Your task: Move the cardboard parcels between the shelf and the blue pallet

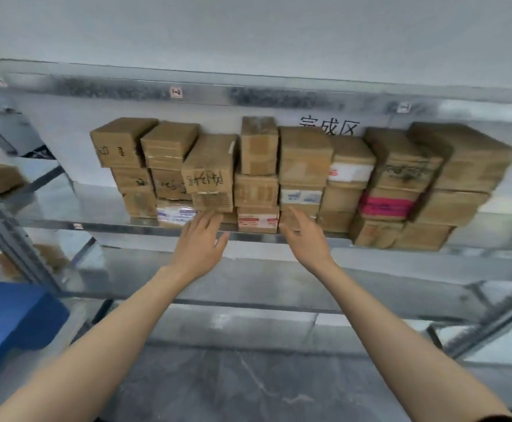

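Several cardboard parcels stand stacked in rows on a metal shelf [102, 224]. A small parcel with a red and white label [257, 220] sits on the bottom row at the shelf's front edge. My left hand [201, 243] reaches up just left of it, fingers straight and spread. My right hand [305, 236] reaches up just right of it, fingers loosely extended before another bottom-row box. Neither hand holds anything. A corner of the blue pallet [11, 318] shows at the lower left.
A parcel with handwriting [207, 169] juts forward above my left hand. A parcel with pink tape [385, 205] sits to the right. Lower shelf levels of bare metal run below. Slanted steel uprights stand at left and right. A lone box [0, 178] lies at far left.
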